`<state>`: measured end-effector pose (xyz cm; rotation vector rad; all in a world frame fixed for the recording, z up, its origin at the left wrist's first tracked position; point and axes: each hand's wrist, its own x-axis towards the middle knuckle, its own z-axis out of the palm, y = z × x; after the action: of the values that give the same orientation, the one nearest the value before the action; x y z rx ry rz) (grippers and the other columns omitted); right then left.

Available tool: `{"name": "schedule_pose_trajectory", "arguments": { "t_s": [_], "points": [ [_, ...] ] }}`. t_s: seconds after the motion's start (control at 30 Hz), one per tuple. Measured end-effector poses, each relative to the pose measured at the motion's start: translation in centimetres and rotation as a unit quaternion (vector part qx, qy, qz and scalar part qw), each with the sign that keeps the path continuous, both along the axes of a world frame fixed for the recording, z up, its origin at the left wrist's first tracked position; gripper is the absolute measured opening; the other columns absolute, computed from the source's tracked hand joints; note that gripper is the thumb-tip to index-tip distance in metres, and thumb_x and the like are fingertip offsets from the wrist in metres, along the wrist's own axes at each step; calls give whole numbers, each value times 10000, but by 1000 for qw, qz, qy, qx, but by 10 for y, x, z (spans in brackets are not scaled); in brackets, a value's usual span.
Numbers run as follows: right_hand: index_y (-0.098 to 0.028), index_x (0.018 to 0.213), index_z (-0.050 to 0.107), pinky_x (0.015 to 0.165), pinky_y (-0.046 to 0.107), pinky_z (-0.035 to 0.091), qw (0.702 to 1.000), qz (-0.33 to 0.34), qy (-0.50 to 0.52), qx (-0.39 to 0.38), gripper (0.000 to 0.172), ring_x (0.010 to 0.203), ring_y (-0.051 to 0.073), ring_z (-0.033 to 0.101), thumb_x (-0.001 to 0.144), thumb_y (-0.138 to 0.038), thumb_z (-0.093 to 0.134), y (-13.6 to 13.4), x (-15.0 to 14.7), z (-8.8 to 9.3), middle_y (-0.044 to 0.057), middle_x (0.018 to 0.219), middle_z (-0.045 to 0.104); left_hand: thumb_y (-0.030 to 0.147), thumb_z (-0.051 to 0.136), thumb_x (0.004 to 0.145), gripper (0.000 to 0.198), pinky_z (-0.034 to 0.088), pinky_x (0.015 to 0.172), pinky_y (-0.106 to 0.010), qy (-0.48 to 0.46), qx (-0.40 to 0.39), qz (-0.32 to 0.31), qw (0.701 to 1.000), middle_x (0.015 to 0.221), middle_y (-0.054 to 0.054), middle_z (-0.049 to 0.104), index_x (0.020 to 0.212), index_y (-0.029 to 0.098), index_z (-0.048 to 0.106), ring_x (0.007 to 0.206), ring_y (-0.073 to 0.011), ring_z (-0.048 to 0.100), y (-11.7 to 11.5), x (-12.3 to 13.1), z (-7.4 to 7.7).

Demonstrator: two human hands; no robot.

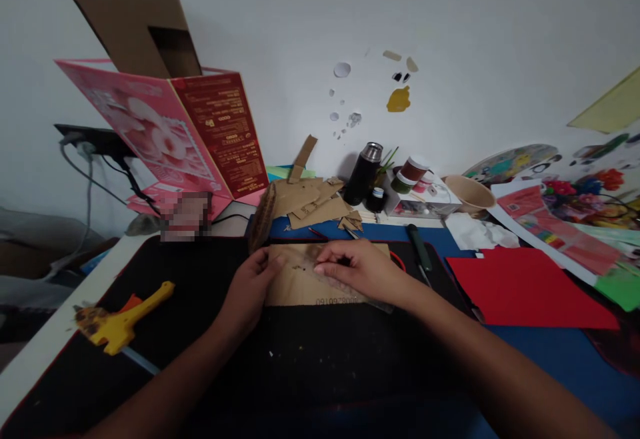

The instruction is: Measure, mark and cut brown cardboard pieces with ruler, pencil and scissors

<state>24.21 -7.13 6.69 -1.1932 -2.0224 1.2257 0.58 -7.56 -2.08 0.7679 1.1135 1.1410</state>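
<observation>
A flat brown cardboard piece [293, 287] lies on a black mat [200, 352] in front of me. My left hand [253, 285] is closed on its left edge, thumb and fingers pinching it. My right hand [357, 269] rests on top of the cardboard with its fingers curled and pressed together on a clear ruler [377, 302], which runs along the cardboard's right part and sticks out toward the lower right. A printed number shows along the cardboard's lower edge.
A yellow hand tool [120, 322] lies at the mat's left. A red paper sheet [525, 289] lies to the right, and a dark-handled tool [419, 247] behind my right hand. Cardboard scraps [313, 202], a black flask [363, 173], paint jars [411, 171], a paper bowl [470, 192] and a pink box [165, 132] stand behind.
</observation>
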Motion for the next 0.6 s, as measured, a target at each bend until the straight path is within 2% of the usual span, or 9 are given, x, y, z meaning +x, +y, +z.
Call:
{"name": "schedule_pose_trajectory", "arguments": {
  "t_s": [0.13,0.3,0.43,0.5,0.6],
  "points": [
    [-211,940,772,655,274,427,1000,-3,1,7,155,691,143,587,1018,-338,730,7,-8,-21,-25,747,676,658,964,658,585,542,649,-292,-2,7,-18,1000,833,-46,792,973,193,800,677,-199,679,1,6,-16],
    [-211,978,806,689,284,446,1000,-14,-16,22,134,726,151,621,1027,-312,734,13,-12,-39,1,825,745,694,930,698,577,516,670,-267,9,8,5,1000,856,-28,777,989,209,817,735,-191,658,1,2,-29],
    [-219,1017,817,691,283,448,998,-15,-40,36,124,741,156,643,1038,-312,737,16,-15,-47,-1,826,751,786,837,760,616,514,671,-280,21,9,21,1000,836,-32,760,945,199,806,748,-206,656,0,0,-31],
    [-218,1028,819,676,279,437,998,-14,-53,41,114,730,154,641,1038,-303,744,17,-17,-49,-7,807,742,811,841,728,658,520,654,-294,21,11,6,1000,821,-38,759,955,194,801,724,-216,661,-1,0,-29],
    [-214,999,816,656,272,412,996,-17,-67,53,92,702,145,626,1030,-279,760,17,-20,-52,-16,780,730,714,940,654,639,546,671,-309,24,12,-22,999,853,-45,780,1000,199,792,731,-228,693,-1,1,-25]
  ]
}}
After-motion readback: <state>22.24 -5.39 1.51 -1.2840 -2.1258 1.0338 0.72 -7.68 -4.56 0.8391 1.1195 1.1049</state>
